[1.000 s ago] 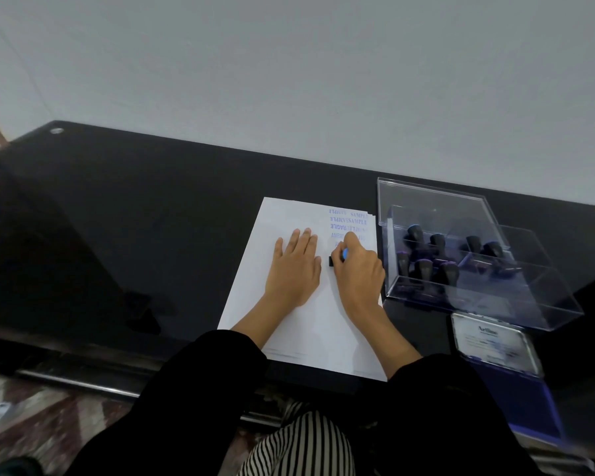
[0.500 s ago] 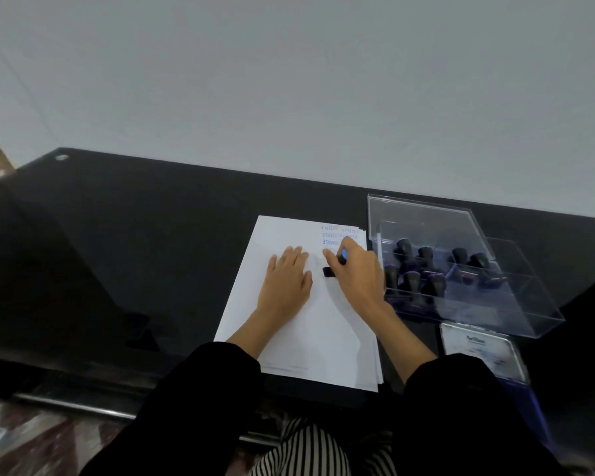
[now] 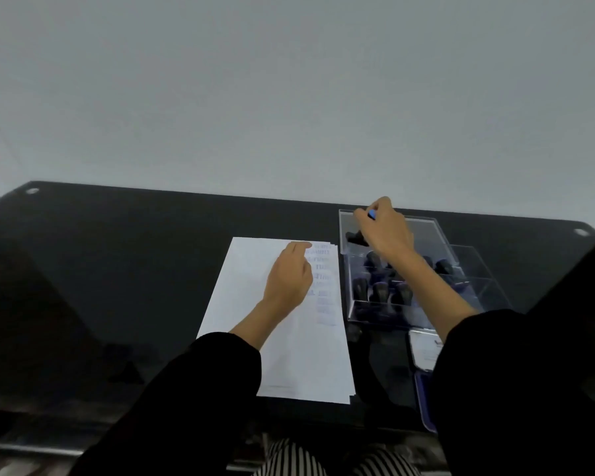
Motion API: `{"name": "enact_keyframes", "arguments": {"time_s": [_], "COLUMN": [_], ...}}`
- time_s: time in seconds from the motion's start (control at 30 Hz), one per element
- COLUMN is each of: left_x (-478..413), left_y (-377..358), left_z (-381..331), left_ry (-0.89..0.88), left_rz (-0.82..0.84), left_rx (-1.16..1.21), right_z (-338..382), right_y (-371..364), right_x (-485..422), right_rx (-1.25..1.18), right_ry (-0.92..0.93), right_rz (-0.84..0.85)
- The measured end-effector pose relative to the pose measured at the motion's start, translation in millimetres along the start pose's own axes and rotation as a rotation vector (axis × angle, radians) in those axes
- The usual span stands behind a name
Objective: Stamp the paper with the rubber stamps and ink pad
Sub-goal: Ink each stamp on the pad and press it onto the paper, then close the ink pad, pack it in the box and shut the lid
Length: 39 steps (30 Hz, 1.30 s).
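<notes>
**A:** Where is the stamp at this moment, and how is it held?

**B:** A stamp [image 3: 356, 237] with a blue top is pinched in the curled fingers of the right grip [image 3: 383, 228]. It is held over the far left part of the clear box [image 3: 423, 231], just right of the paper [image 3: 241, 304]. The left grip [image 3: 289, 278] is laid on the paper with loose, almost straight fingers, and nothing is held in it.

**A:** What could go wrong from here?

**B:** If the stamp is lowered carelessly, the other stamps [image 3: 380, 292] standing in the box could probably be knocked over. The box wall could also be marked by a wet face. The blue printed lines [image 3: 323, 304] may be smeared, because the left fingertips are placed at their edge. The ink pad [image 3: 425, 352] at the near right is partly covered by the right sleeve, so ink could be picked up by the cloth. If the left grip is lifted, the sheets might slide on the glossy surface [image 3: 117, 269].
</notes>
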<state>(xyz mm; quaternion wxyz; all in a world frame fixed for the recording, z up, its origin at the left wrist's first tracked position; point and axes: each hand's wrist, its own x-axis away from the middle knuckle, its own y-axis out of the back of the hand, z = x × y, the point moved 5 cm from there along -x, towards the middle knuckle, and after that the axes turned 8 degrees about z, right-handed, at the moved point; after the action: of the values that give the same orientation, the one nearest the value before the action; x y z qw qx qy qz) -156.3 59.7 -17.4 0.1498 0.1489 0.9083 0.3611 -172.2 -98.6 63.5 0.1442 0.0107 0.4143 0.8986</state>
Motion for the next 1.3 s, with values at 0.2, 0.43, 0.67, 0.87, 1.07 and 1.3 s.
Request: {"name": "enact_keyframes", "arguments": {"time_s": [0.2,0.43,0.67,0.87,1.07,1.3], "left_x": [-19.1,-33.2,-30.3,-30.7,-30.3,-30.2], "left_y": [-14.1,-47.9,-71.7,-74.4,-73.1,-72.5], "left_z": [-37.8,-42.8,-35.0,-32.7,-33.5,-33.5], "left_ry": [-0.018,-0.005,0.023,0.039,0.064,0.052], "left_rz": [0.101,0.21,0.273,0.257,0.23,0.21], "left_rx": [-0.06,-0.041,0.001,0.045,0.042,-0.015], "right_z": [-22.3,-38.1,-57.1,-66.2,-68.4,-68.9], "right_y": [8.9,-4.8,-23.6,-35.2,-42.0,-38.0], "right_x": [-23.8,-45.5,-43.4,-41.1,-34.6,-28.1], "right_rx": [0.004,0.083,0.184,0.236,0.279,0.275], "right_ry": [-0.047,-0.064,-0.116,-0.141,-0.144,-0.073], "right_rz": [0.172,0.267,0.354,0.339,0.269,0.242]}}
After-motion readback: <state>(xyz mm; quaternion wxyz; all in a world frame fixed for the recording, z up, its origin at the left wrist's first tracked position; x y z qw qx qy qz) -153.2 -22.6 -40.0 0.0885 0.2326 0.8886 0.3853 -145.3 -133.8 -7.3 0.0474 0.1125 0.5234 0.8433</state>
